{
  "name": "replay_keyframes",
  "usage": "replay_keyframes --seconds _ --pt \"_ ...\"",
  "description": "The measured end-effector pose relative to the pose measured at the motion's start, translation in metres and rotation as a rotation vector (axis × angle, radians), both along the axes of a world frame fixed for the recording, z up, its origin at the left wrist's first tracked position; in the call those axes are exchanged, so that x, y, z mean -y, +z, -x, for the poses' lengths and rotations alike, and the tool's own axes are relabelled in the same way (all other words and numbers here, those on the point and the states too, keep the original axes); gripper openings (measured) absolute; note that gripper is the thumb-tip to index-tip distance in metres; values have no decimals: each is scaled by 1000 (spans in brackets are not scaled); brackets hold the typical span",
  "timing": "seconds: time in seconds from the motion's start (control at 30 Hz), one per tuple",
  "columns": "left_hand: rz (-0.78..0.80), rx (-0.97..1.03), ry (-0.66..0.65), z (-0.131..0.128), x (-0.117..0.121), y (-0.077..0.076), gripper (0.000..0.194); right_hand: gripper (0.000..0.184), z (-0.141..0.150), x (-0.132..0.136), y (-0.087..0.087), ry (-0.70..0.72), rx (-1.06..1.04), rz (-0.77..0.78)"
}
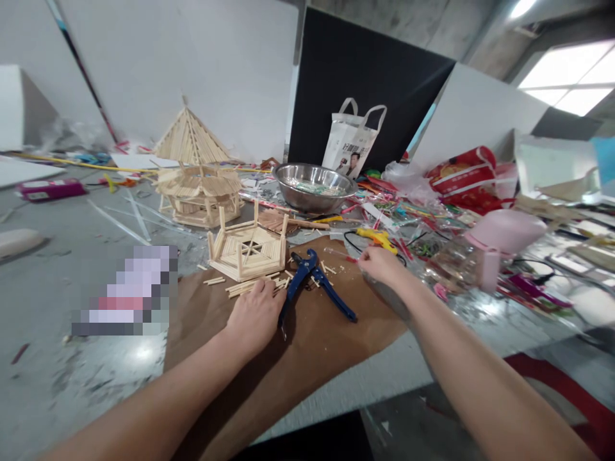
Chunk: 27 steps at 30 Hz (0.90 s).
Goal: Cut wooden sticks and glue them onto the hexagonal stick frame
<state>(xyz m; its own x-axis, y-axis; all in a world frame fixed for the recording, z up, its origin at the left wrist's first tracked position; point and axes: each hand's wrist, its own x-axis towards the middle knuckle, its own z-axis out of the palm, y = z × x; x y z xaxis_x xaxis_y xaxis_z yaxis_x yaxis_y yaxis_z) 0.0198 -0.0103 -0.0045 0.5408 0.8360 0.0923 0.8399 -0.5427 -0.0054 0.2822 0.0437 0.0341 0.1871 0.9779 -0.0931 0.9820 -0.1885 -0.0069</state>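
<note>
My left hand rests on a brown paper sheet, fingers curled over a small pile of loose wooden sticks; what they hold is hidden. Just beyond stands a small hexagonal stick base with upright posts. Blue-handled cutting pliers lie on the paper between my hands. My right hand is closed in a pinch on a thin stick with a red tip at the paper's far right edge.
A stick pavilion with a pointed roof stands behind the base. A steel bowl, a white tote bag, a pink object, red packets and colourful clutter crowd the right. The table edge is near me.
</note>
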Motion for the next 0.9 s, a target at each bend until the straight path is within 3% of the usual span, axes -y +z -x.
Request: replay_keyframes --seconds 0.1,0.2,0.27,0.4,0.6,0.73,0.9 --pt "4 3 1 0 0 0 27 25 21 6 14 146 -113 -7" --pt "19 -3 14 0 0 0 27 26 17 9 19 218 -181 -52" --pt "34 -12 23 0 0 1 27 25 -3 13 17 149 -33 -23" --pt "51 -9 20 -1 1 3 27 34 -52 28 11 -28 207 247" --pt "88 -20 34 -1 1 6 27 16 -69 48 -4 -85 153 391" --pt "56 -1 22 -1 1 4 27 15 -65 47 -13 -60 103 400" --pt "41 -3 13 0 0 1 26 20 -59 18 -1 25 131 222"
